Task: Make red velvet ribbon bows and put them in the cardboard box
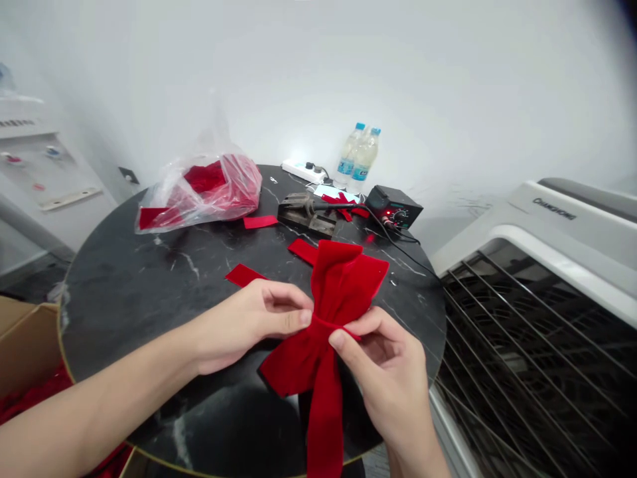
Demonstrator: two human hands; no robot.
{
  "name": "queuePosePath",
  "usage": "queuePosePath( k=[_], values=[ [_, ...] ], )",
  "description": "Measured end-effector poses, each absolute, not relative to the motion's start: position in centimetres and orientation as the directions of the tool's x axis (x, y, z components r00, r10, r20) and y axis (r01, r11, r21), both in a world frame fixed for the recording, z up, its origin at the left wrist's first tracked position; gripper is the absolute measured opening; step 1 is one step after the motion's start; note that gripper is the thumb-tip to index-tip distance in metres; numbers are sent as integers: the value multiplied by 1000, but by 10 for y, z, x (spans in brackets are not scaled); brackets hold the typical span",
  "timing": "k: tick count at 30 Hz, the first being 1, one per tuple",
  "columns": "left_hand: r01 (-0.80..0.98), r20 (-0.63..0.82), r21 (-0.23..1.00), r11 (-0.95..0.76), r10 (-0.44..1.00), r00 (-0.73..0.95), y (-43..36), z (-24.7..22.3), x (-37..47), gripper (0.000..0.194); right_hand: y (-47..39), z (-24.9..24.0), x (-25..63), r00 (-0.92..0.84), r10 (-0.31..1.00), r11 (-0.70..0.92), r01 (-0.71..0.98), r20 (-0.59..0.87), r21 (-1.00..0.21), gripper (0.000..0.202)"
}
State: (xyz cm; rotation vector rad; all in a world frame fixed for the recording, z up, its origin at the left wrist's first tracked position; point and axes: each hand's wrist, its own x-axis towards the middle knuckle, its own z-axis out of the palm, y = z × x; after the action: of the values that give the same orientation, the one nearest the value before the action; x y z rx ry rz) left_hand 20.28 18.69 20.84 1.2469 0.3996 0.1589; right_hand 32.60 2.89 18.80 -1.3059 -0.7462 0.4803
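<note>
A red velvet bow [298, 362] is held up over the near part of the round table, its loops spread and a long tail hanging down past the table edge. My left hand [263, 318] pinches the bow's middle from the left with thumb and fingertips. From the right, my right hand [388, 358] grips the narrow red strip across the bow's centre between thumb and forefinger. Loose red ribbon pieces [243, 274] lie on the tabletop just beyond my hands. The back of the bow is hidden.
On the black marbled table [124, 299] are a plastic bag [239, 189] of red fabric, a soldering iron [323, 206] on its stand, its control box [393, 207], a power strip [302, 171] and two bottles [365, 156]. A large fan unit [537, 318] stands right; a cardboard box [30, 338] sits left.
</note>
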Motion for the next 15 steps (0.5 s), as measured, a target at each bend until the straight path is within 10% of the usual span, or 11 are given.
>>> queuePosePath(
  k=[11, 15],
  values=[
    [99, -129, 991, 88, 450, 884, 179, 216, 206, 12, 33, 185, 335, 600, 757, 196, 167, 257, -966, 21],
    [45, -114, 983, 176, 402, 908, 179, 211, 205, 39, 30, 189, 334, 614, 748, 136, 233, 254, -963, 21]
  ],
)
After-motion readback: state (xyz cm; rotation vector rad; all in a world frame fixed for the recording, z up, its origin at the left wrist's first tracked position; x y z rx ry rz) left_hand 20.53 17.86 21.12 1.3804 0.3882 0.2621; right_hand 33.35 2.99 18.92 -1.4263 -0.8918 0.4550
